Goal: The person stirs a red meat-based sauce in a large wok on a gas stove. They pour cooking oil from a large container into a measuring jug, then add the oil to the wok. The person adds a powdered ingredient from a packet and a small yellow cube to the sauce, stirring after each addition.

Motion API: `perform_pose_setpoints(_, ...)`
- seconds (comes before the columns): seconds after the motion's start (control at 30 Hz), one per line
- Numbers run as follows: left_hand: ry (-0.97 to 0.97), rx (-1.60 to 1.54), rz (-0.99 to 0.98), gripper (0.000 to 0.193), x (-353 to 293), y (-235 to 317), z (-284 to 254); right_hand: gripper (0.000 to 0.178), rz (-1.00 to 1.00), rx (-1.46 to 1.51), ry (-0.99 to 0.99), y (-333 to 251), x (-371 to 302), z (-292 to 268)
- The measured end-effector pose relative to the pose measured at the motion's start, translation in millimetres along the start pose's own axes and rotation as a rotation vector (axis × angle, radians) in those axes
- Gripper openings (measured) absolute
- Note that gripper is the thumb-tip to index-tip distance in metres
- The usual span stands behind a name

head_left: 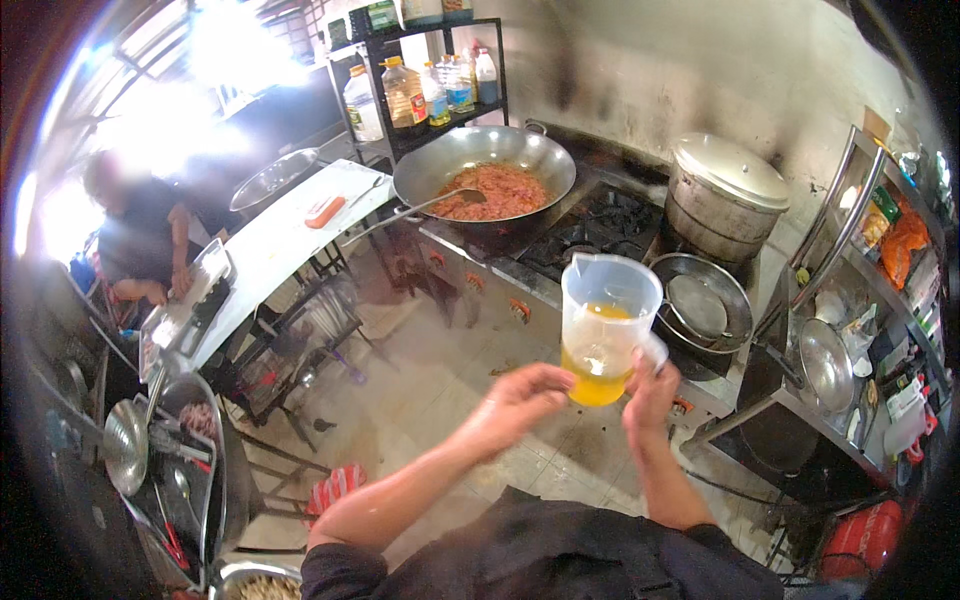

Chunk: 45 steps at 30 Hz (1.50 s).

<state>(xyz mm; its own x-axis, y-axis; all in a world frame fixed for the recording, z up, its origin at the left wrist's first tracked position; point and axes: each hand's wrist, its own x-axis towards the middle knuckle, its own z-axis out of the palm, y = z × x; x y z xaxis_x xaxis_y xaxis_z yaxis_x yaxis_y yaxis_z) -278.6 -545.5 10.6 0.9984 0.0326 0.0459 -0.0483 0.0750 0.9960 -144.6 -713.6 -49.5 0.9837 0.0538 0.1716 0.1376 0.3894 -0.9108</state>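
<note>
A clear plastic measuring jug (598,335) with yellow liquid in its lower part is held up in front of me, over the front edge of the stove. My right hand (652,395) is closed around its handle on the right side. At the jug's lower left, my left hand (515,402) has its fingers curled in, with the fingertips against the wall; its grip is partly hidden. Beyond the jug, a large wok (420,165) on the stove holds a reddish chopped mixture (505,190). A long-handled ladle (465,196) rests in it, its handle sticking out over the near rim.
A lidded pot (725,195) and stacked pans (705,300) stand right of the burners (605,225). Bottles (405,95) fill a back rack. A person (150,230) works at the white table (275,240) on the left. A red cylinder (862,540) is at lower right.
</note>
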Motion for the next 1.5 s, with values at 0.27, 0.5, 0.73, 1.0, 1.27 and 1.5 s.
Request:
perform_pose_setpoints(0.27, 0.657, 1.168, 0.068, 0.038, 96.2, 5.2, -248.1, 0.022, -0.022, -0.273, -0.173, -63.3, 161.0, 102.1)
perform_pose_setpoints(0.5, 0.627, 1.757, -0.307, 0.061, 175.6, 10.0, -355.8, 0.026, -0.085, -0.424, -0.34, -35.0, 265.9, 177.7)
perform_pose_setpoints(0.73, 0.378, 1.689, -0.604, 0.065, 196.0, 5.6, -419.0, 0.032, -0.058, -0.709, -0.443, 9.2, 352.2, 217.8)
perform_pose_setpoints(1.0, 0.192, 1.731, -0.448, 0.066, 179.2, 29.5, -444.5, 0.038, -0.088, -1.034, -0.453, 36.7, 383.8, 258.7)
perform_pose_setpoints(1.27, 0.15, 1.896, -0.28, 0.06, 152.2, 113.7, -460.0, 0.047, -0.181, -1.172, -0.385, 52.7, 387.4, 286.8)
perform_pose_setpoints(1.5, -0.023, 2.087, -0.213, 0.059, 148.7, 91.9, -469.4, 0.045, -0.127, -1.139, -0.307, 55.6, 383.0, 299.2)
